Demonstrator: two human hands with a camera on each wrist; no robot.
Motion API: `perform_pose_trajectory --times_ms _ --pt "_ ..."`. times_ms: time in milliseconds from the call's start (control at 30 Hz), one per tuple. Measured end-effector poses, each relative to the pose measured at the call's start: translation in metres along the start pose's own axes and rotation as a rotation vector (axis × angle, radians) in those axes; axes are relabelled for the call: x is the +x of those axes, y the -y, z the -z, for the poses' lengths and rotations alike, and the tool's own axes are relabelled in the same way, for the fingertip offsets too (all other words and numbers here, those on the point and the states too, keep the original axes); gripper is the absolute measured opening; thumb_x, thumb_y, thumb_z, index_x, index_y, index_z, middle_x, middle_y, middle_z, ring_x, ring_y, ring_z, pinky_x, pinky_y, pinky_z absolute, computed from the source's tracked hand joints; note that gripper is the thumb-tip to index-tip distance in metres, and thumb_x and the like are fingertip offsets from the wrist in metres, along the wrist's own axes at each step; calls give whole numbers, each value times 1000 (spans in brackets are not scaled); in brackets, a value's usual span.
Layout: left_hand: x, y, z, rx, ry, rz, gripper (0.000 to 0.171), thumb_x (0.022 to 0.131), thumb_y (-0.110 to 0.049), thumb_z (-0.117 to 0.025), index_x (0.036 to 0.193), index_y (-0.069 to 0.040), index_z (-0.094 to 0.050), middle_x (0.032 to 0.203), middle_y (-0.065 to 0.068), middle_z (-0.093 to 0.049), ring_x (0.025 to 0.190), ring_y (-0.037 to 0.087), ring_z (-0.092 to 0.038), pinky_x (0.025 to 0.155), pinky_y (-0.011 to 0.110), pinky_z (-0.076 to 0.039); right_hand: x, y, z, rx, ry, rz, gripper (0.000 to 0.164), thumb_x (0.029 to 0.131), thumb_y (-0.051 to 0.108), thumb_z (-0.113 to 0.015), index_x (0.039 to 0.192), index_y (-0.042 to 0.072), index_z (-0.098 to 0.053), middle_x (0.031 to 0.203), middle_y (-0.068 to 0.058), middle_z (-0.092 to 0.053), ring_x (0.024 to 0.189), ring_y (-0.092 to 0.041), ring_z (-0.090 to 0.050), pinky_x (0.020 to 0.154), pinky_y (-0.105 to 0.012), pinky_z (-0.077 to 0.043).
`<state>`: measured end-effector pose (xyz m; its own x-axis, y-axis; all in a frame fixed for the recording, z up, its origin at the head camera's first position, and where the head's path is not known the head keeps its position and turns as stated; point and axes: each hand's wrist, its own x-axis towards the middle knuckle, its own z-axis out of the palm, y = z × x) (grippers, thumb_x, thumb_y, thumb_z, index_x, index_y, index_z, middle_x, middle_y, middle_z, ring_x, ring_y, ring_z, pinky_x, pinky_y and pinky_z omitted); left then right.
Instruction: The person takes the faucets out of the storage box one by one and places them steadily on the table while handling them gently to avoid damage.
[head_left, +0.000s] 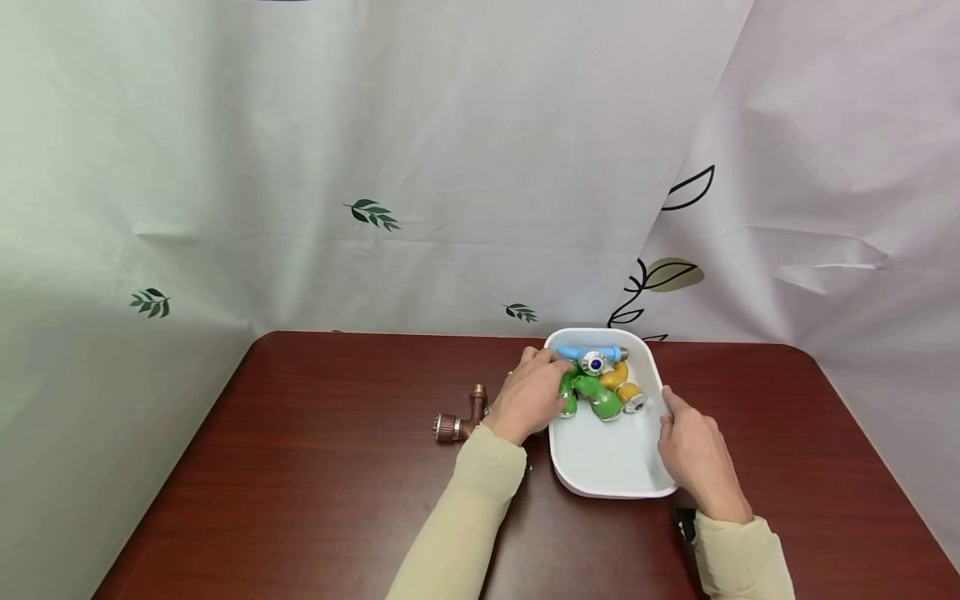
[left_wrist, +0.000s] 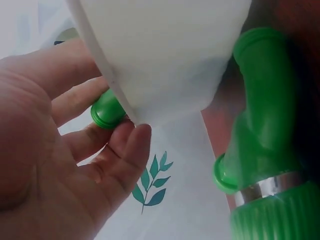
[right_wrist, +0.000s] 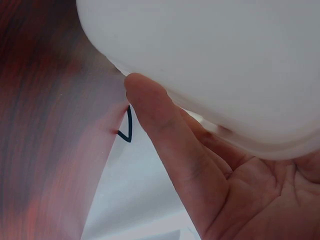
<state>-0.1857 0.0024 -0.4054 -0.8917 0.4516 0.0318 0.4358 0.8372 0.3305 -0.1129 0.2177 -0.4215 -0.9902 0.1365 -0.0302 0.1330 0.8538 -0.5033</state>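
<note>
A white basin [head_left: 607, 458] holds several coloured tap valves: a blue valve [head_left: 573, 352] with a silver knob, a yellow valve [head_left: 615, 375] and a green valve [head_left: 600, 396]. My left hand [head_left: 528, 396] reaches over the left rim, its fingers on another green valve [head_left: 567, 392] just inside. In the left wrist view, one end of that green valve [left_wrist: 108, 108] shows between the fingers, and the thumb is at the rim. With thumb and curled fingers, my right hand [head_left: 697, 454] grips the right rim, as the right wrist view shows.
A brown valve [head_left: 468, 421] with a ribbed knob lies on the dark red table [head_left: 337, 467], left of the basin. Close to the basin's wall is a further green valve [left_wrist: 265, 115], mostly hidden by my left arm in the head view. A pale curtain [head_left: 450, 167] hangs behind.
</note>
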Motion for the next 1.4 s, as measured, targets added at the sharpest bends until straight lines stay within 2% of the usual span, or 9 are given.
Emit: perform_pose_trajectory --times_ms 233,400,567,867,1000,1200,1400 --pt "2 1 -2 28 -67 -69 33 95 -9 -68 127 -16 -72 126 1 -66 113 18 -56 88 29 -51 0 1 0 -2 4 -1 49 99 1 -46 145 -15 -39 139 -40 -43 117 -54 -53 88 -63 -47" --pt "4 1 -1 51 -94 -80 30 94 -6 -68 120 -17 -75 120 -1 -69 110 17 -60 90 28 -51 0 1 0 -3 3 2 49 99 0 -46 144 -16 -39 139 -40 -43 117 -54 -53 88 -63 -47" --pt "3 0 0 46 -94 -80 29 93 -6 -69 119 -18 -76 120 -1 -70 113 17 -61 90 28 -52 0 0 0 -3 -3 8 49 99 0 -46 144 -16 -40 138 -40 -44 116 -54 -54 87 -63 -48" --pt "2 0 1 40 -109 -99 30 93 -6 -69 119 -18 -76 121 0 -70 103 14 -67 72 28 -54 0 -1 0 0 -6 9 49 99 1 -46 144 -15 -40 138 -40 -44 116 -55 -54 86 -63 -47" --pt "2 1 1 35 -109 -101 28 91 -7 -71 116 -20 -77 119 -2 -70 101 14 -67 69 28 -53 0 -1 0 1 -12 14 49 99 1 -46 144 -15 -40 137 -40 -45 115 -55 -54 86 -63 -47" --pt "2 3 2 16 -111 -106 22 89 -11 -76 109 -20 -79 116 -2 -71 102 13 -67 74 28 -53 -1 -1 0 3 -5 1 49 99 2 -45 145 -15 -40 138 -40 -44 116 -55 -54 88 -64 -46" --pt "0 3 3 -10 -103 -92 21 89 -13 -77 109 -17 -78 118 -2 -70 105 13 -66 79 28 -54 0 -1 0 4 -1 1 49 99 1 -45 145 -15 -39 138 -40 -44 116 -54 -54 87 -63 -47"
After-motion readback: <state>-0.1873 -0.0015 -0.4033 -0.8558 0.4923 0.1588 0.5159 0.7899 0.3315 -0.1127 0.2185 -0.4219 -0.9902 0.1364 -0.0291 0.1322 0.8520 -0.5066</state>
